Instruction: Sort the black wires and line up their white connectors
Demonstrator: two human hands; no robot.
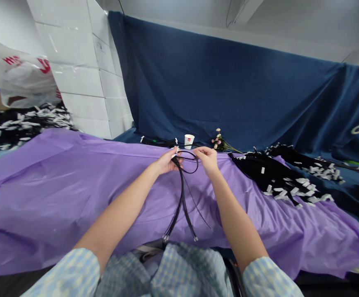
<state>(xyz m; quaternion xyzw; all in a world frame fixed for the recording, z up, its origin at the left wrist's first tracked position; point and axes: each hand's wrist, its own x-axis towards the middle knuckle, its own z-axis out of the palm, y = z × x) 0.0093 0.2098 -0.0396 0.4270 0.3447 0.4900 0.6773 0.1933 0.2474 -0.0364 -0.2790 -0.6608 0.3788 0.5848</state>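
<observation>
A blue cloth (228, 86) hangs behind a surface spread with purple sheeting (105, 181). Over that sheeting, in front of the person's body, black cables (182, 187) hang from the hands, loose ends downward. The left hand (167, 161) has its fingers closed around the gathered top, probably to keep the strands together; the right hand (207, 157) has its fingers pinched, apparently on the loop, seemingly holding it spread. Behind stands a paper cup (188, 140), near some flowers (219, 142). A cable pile (253, 168) lies rightward, likely for easy reach.
</observation>
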